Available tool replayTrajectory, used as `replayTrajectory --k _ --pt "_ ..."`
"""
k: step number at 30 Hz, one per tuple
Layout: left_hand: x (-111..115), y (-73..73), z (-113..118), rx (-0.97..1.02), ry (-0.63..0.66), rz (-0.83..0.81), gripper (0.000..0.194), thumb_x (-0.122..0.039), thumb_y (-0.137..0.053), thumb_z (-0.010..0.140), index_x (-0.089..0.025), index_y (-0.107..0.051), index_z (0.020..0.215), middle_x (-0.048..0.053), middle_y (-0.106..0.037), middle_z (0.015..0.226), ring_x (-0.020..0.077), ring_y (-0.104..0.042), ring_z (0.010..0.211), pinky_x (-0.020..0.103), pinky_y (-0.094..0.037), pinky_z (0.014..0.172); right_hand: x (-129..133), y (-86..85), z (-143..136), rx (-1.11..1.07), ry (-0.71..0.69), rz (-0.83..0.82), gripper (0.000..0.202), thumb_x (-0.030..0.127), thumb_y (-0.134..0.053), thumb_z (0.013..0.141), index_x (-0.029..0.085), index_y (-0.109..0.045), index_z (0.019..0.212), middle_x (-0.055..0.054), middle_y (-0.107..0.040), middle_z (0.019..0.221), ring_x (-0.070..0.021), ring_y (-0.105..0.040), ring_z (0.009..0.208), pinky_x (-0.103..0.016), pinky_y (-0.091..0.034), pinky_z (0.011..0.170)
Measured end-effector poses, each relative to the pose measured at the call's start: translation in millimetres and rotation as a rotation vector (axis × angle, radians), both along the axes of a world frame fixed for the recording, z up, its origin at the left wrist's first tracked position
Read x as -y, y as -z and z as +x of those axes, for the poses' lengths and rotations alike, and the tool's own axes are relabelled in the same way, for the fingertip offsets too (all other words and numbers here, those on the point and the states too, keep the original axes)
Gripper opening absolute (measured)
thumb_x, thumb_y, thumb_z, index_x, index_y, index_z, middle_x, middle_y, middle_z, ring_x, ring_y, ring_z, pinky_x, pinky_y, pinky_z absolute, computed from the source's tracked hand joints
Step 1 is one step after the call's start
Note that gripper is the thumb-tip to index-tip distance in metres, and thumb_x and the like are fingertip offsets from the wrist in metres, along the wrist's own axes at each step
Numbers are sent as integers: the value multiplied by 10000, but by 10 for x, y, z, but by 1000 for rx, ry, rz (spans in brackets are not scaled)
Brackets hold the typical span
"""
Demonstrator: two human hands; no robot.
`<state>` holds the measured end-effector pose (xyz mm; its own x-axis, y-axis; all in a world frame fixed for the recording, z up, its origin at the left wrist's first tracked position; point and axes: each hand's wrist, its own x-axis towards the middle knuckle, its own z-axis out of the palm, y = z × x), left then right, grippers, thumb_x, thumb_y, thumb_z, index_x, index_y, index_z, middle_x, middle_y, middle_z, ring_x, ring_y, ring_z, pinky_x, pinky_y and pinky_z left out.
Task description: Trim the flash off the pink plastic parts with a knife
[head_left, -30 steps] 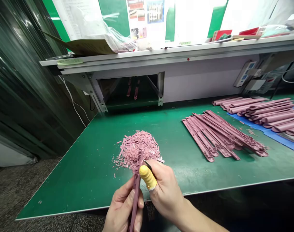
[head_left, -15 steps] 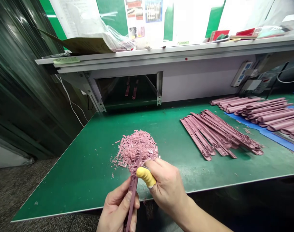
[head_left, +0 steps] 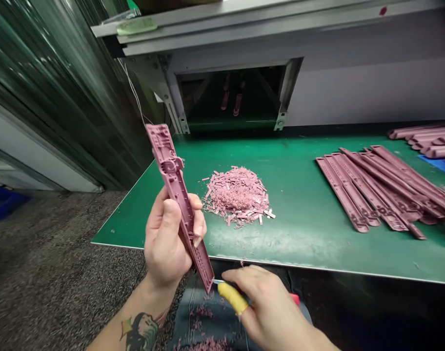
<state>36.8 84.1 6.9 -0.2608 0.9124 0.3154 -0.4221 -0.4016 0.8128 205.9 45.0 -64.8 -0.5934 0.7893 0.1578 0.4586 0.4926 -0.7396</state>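
A long pink plastic part (head_left: 180,195) with ribs and a ring-like feature slants across the view, its inner side facing me. My left hand (head_left: 169,234) is wrapped round its middle. Below and to the right, my right hand (head_left: 268,302), its thumb covered in yellow, grips a small knife (head_left: 217,281) with a red handle end showing behind the fingers. The blade tip touches or nearly touches the part's lower end. A heap of pink shavings and strips (head_left: 239,195) lies on the green table (head_left: 299,243) beyond my hands.
Several pink parts (head_left: 387,190) lie in a pile at the right, with more (head_left: 427,136) behind them near a blue sheet (head_left: 440,165). A metal-framed shelf (head_left: 244,24) spans the back. Pink scraps (head_left: 204,341) lie on my lap.
The view has turned down and left. My left hand has raised and tilted the part, now showing its inner side. My right hand has moved from its upper section to its lower end.
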Motion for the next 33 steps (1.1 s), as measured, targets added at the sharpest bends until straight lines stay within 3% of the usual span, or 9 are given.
replayTrajectory --k 7,11,16,21,24,26,28,30,33 --pt "222 -99 148 -213 -72 148 169 -411 -649 822 -253 -693 866 -11 -625 771 107 -500 498 273 -412 459 -60 30 -175 35 -15 -11 207 101 -513 847 214 -686 864 -32 -712 779 -183 -655 745 -256 -437 677" --pt "323 -148 165 -160 29 47 350 -378 -737 753 -358 -648 1092 -35 -647 727 121 -523 513 283 -441 505 -131 -38 -175 146 26 -17 196 108 -519 859 215 -683 854 -31 -696 760 -190 -642 734 -266 -411 655" --pt "353 -213 129 -128 27 14 365 -500 -707 738 -419 -626 1085 -64 -653 733 110 -524 500 270 -441 479 -184 -51 -142 240 50 50 201 115 -519 861 208 -683 930 -45 -673 755 -208 -609 717 -296 -398 656" --pt "226 -315 -57 -91 -23 74 317 -481 -606 843 -435 -574 1155 -98 -653 767 90 -476 461 272 -374 439 -226 -52 44 -50 56 16 243 107 -435 896 191 -626 1020 -28 -669 795 -164 -596 690 -268 -428 643" --pt "130 -349 -155 -10 -112 78 322 -468 -314 979 -413 -572 1163 -102 -627 786 60 -448 494 254 -351 447 -186 -99 41 -269 95 -17 154 191 -522 903 195 -603 1033 -24 -660 847 -144 -590 716 -248 -453 663" --pt "55 -309 -202 39 -171 33 369 -452 -246 997 -417 -588 1131 -121 -613 786 37 -469 557 225 -398 515 -135 -121 -42 -357 33 6 271 252 -665 827 184 -602 1082 -58 -665 974 -170 -613 853 -268 -477 763" --pt "-20 -207 -250 -106 -303 -19 349 -440 -264 998 -421 -567 1171 -124 -647 888 44 -566 711 215 -471 649 -101 -129 -131 -428 -42 27 280 238 -695 803 170 -620 1064 -83 -667 1053 -181 -621 940 -271 -478 826" --pt "-67 -68 -305 -372 -500 -39 348 -410 -345 984 -397 -464 1311 -69 -625 1189 132 -594 1036 310 -494 873 -112 -147 -158 -467 -33 -7 121 220 -627 862 169 -648 971 -64 -694 972 -150 -638 858 -242 -481 773" --pt "-20 109 -382 -707 -731 65 680 -296 -633 859 -362 -293 1444 -2 -261 1556 285 -180 1425 485 -188 1151 -208 -259 -36 -384 55 -130 157 285 -574 910 174 -664 845 -2 -664 711 -106 -548 606 -221 -418 579"
